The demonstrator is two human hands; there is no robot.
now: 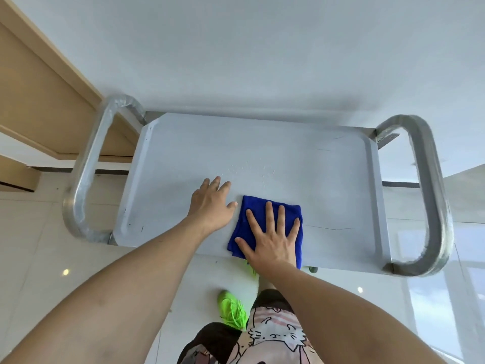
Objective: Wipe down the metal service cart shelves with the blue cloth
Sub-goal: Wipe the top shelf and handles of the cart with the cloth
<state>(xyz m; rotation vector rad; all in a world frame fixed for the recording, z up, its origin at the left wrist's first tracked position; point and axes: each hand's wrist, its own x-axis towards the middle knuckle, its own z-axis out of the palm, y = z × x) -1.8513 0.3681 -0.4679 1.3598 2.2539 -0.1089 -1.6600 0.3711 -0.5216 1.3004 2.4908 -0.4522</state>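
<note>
Both hands lie flat-fingered on the top shelf (288, 158): right hand (270, 240) pressing the blue cloth (241, 232), left hand (210, 203) beside.

Hard to pin down exactly, but it looks like a clean indoor room, maybe a home or a tidy service area. The glossy white tiled floor (39, 258) at lower left reflects ceiling lights, a plain white wall (262, 48) fills the top of the frame, and light wood panelling (39, 88) runs along the upper left. The stainless steel cart (262, 153) with tube handles in the middle hints at catering or kitchen use.
</note>
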